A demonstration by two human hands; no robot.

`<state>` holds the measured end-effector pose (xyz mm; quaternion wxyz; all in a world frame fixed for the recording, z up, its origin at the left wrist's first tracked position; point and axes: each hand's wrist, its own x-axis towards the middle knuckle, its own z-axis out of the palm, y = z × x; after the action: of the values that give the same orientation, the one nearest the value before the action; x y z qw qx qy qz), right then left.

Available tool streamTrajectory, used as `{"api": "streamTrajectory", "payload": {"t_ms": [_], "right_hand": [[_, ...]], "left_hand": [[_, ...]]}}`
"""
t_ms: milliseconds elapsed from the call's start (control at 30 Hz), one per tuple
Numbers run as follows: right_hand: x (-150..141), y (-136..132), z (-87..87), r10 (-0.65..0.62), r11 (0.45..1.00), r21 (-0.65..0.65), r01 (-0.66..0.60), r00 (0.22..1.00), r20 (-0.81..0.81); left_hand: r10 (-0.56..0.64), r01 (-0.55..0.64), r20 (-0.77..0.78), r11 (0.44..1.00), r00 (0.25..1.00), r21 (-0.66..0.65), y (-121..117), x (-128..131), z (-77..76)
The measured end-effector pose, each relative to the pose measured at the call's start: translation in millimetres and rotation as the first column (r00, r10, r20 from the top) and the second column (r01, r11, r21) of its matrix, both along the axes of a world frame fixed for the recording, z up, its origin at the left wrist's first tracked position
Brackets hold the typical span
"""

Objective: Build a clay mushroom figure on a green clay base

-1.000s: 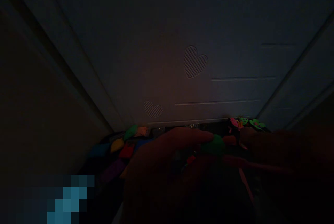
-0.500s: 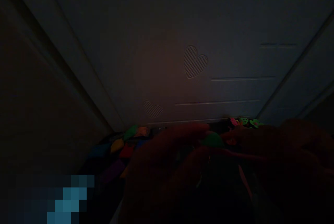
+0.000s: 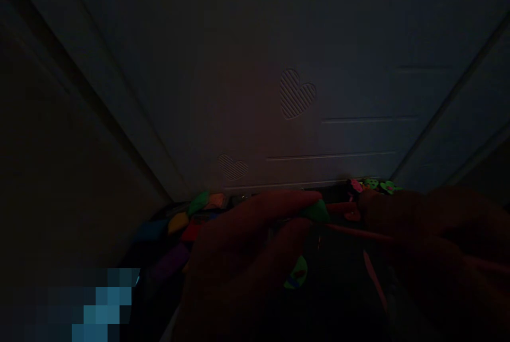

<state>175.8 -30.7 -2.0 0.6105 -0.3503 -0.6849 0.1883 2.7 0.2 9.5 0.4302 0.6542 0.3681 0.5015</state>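
Since a second ago I see my left hand [image 3: 247, 241] shift its pinched small green foam piece [image 3: 319, 210] leftward; my right hand [image 3: 418, 230] grips a thin pink stick [image 3: 354, 231] touching it. Joining looks unfinished.

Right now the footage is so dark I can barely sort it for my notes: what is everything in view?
Green piece: one, green, pinched at the left fingertips.
Stick: one, pinkish red, thin, running from the right hand toward the green piece.
Coloured shapes: several, green, yellow, red, blue, purple, piled at left.
Small cutouts: a few, green and pink, far right by the panel.
Panel: one, pale, with two embossed hearts.
Left hand: one, dim.
Right hand: one, dim.
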Motion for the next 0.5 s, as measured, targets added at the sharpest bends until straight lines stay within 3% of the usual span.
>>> {"api": "streamTrajectory", "payload": {"t_ms": [133, 267, 400, 500], "right_hand": [[2.2, 0.3, -0.5, -0.052, 0.999, 0.010, 0.052, 0.998, -0.047], [11.2, 2.1, -0.6, 0.123, 0.991, -0.070, -0.115, 0.984, 0.127], [-3.1, -6.2, 1.8, -0.021, 1.000, -0.010, 0.020, 0.998, -0.064], [-17.5, -13.7, 4.3, -0.153, 0.980, -0.152, 0.127, 0.972, -0.180]], "left_hand": [[-0.020, 0.020, 0.018, 1.000, 1.000, -0.005, -1.7, 0.0, -0.5], [-0.016, 0.016, 0.018, 1.000, 1.000, -0.010, -1.6, 0.4, -2.1], [-0.077, 0.091, 0.103, 0.986, 0.992, -0.136, 2.6, 1.0, -3.3], [-0.115, 0.151, 0.191, 0.970, 0.975, -0.188, 5.4, 0.7, -5.7]]}}
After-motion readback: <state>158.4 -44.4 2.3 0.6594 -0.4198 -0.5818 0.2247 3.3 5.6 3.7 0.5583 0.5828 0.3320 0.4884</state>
